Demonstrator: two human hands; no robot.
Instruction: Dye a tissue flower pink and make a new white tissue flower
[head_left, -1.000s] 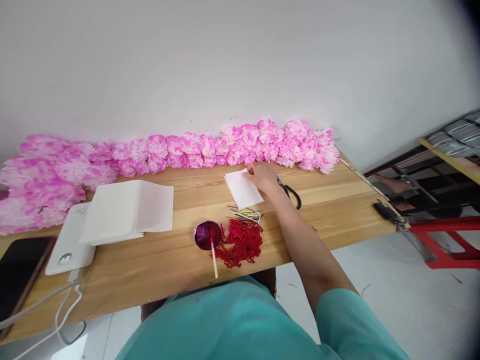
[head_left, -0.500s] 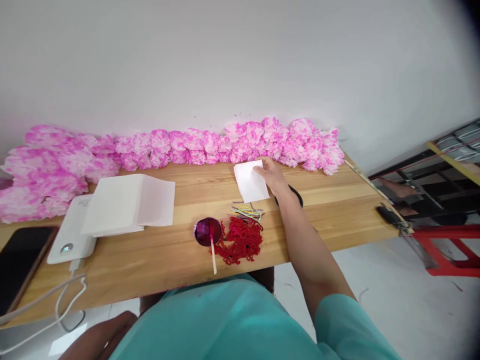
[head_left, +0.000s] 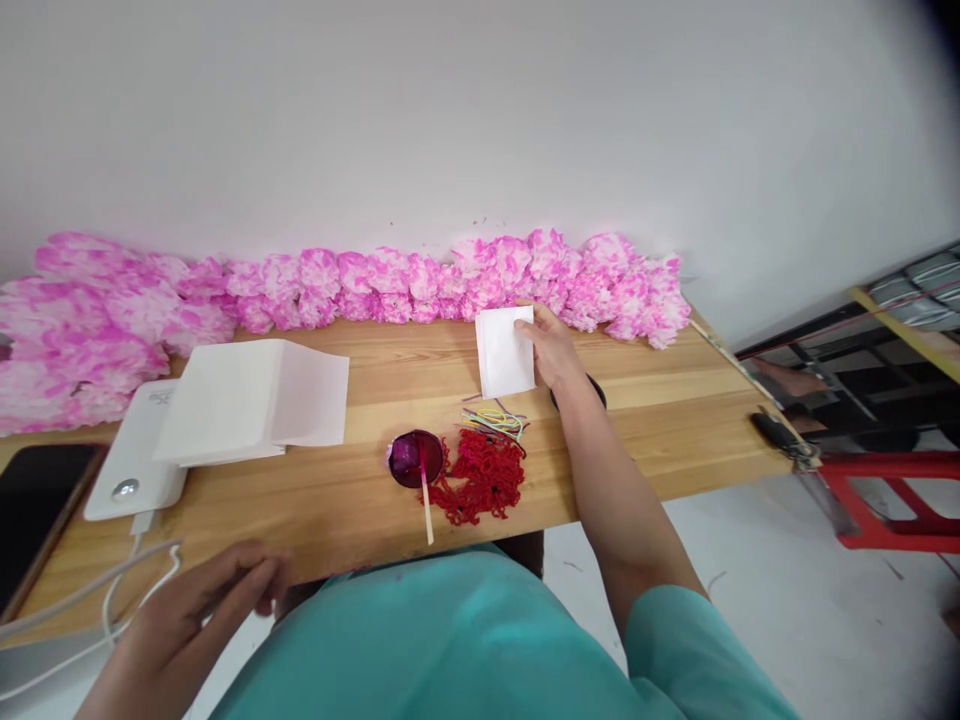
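My right hand [head_left: 551, 345] grips a small stack of folded white paper [head_left: 507, 355], thumb on the front face and fingers behind it. The paper is held tilted up over the back half of the table. My left hand [head_left: 210, 605] hovers near the front edge at the left, its fingers bent and smeared by motion. Between the hands sits a small dark cup [head_left: 406, 460] of purple-magenta dye with a wooden stick [head_left: 427, 505] leaning out. Beside it lie a tangle of red yarn [head_left: 484, 475] and several thin coloured strings [head_left: 495, 418].
A row of pink-and-white paper flowers [head_left: 394, 280] lines the wall. At left, a larger white paper stack [head_left: 225, 400] rests partly on a white device [head_left: 135, 460] with a cable, beside a phone [head_left: 45, 510]. A black ring [head_left: 598, 390] lies behind my right forearm. A red stool [head_left: 892, 500] stands right.
My left hand has risen from beside my body to the table's front edge. My right hand has lifted the paper slightly and tilted it more upright.
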